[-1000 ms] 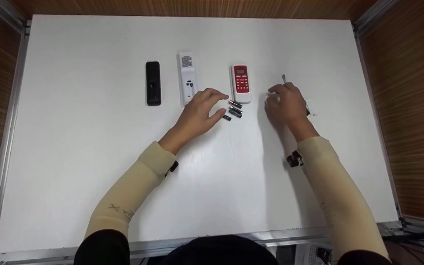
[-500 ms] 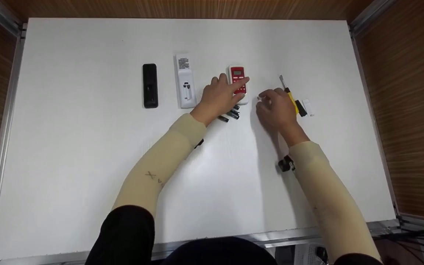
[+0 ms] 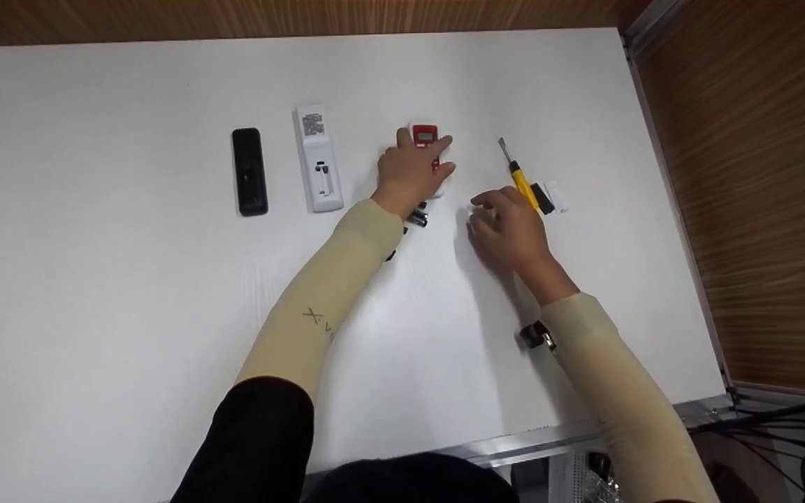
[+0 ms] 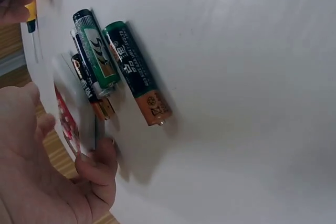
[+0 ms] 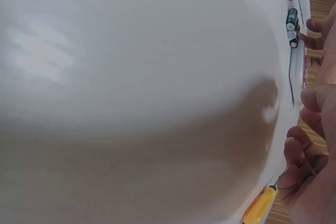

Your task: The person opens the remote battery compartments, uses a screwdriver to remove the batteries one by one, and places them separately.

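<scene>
My left hand point(image 3: 406, 171) lies over a red-and-white remote control point(image 3: 425, 133), its index finger and thumb spread to the right. Its lower fingers meet the remote's near-left edge in the left wrist view, without plainly closing round it. Several AAA batteries sit just below the remote: one green-black-and-copper battery point(image 4: 139, 72) lies apart from a small cluster with a green battery point(image 4: 97, 51). My right hand point(image 3: 511, 227) hovers to the right with loosely bent fingers, and I see nothing between them. Beside it lies a yellow-handled screwdriver point(image 3: 525, 188).
A white remote point(image 3: 318, 157) lies back up with its battery bay exposed. Further left is a black remote point(image 3: 249, 171). Right of the screwdriver lie a small black piece point(image 3: 543, 200) and a thin white piece point(image 3: 556, 196). Wooden walls point(image 3: 745, 175) border the white table.
My left hand has moved right and away from me, from beside the batteries onto the red-and-white remote. My right hand has drawn back from the screwdriver, uncovering it. The head view has shifted rightward.
</scene>
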A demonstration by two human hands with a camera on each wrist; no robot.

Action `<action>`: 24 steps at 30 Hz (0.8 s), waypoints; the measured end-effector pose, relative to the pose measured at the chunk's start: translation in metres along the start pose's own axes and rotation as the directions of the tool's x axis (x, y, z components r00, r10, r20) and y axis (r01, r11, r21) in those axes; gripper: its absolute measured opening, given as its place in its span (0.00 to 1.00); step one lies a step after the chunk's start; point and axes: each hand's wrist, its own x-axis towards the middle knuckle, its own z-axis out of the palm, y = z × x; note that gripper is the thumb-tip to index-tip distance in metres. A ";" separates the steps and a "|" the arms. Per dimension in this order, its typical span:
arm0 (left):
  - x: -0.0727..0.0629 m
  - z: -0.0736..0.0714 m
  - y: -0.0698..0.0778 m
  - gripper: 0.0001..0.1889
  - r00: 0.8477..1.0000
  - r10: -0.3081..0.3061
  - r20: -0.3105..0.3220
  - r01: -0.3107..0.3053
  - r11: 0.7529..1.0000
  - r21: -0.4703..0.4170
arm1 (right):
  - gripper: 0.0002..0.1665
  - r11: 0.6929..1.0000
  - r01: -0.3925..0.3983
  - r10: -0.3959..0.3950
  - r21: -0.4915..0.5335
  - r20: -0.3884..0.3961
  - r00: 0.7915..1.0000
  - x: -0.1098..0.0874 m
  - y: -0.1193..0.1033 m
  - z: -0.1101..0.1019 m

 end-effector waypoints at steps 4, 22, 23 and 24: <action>-0.002 0.001 0.002 0.29 1.000 -0.016 -0.020 0.016 1.000 -0.006 | 0.13 1.000 0.001 -0.001 0.027 0.014 1.000 -0.002 -0.003 0.002; -0.008 -0.007 -0.029 0.41 0.988 0.013 -0.156 -0.128 0.640 -0.758 | 0.14 0.994 0.014 -0.017 0.105 0.029 0.999 0.001 -0.011 0.007; -0.011 -0.008 -0.030 0.42 0.986 0.025 -0.166 -0.150 0.570 -0.808 | 0.14 0.993 0.015 -0.019 0.115 0.031 0.999 0.001 -0.011 0.006; -0.015 -0.009 -0.031 0.43 0.984 0.035 -0.172 -0.167 0.495 -0.853 | 0.14 0.992 0.014 -0.019 0.127 0.032 0.999 0.000 -0.011 0.006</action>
